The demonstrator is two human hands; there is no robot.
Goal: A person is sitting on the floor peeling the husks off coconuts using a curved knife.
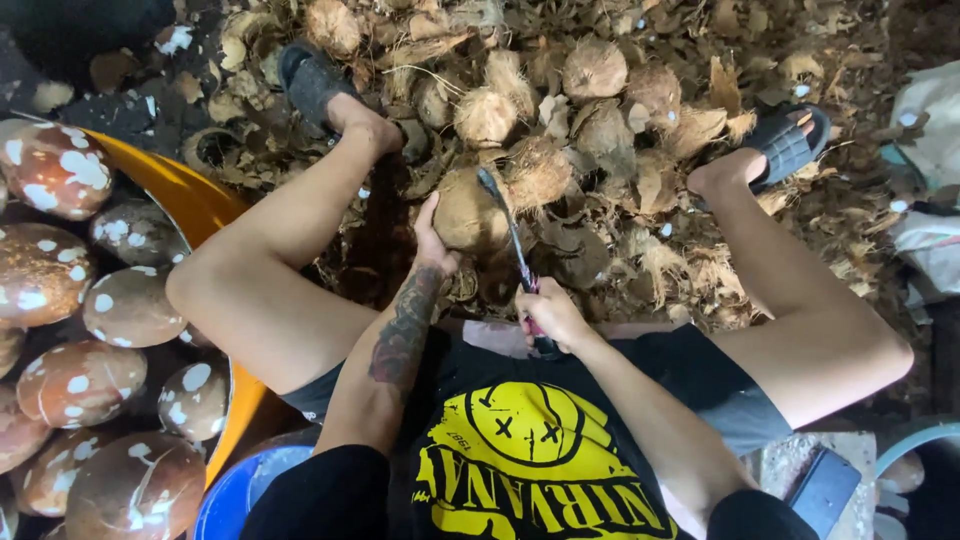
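Observation:
I sit low with my knees apart over a heap of coconut husk. My left hand [432,238] grips a brown husked coconut [468,210] from its left side, holding it between my legs. My right hand [552,314] is closed round the handle of a long knife [508,228], whose blade points up and away and rests against the coconut's right edge. Several more fibrous coconuts [594,70] lie in the pile beyond it.
An orange tub [190,195] at the left holds several peeled brown coconuts with white patches [78,382]. My feet in dark sandals [312,82] rest on the husk litter [690,260]. A blue bucket rim [232,492] sits near my left hip, with white sacks [930,130] at the right.

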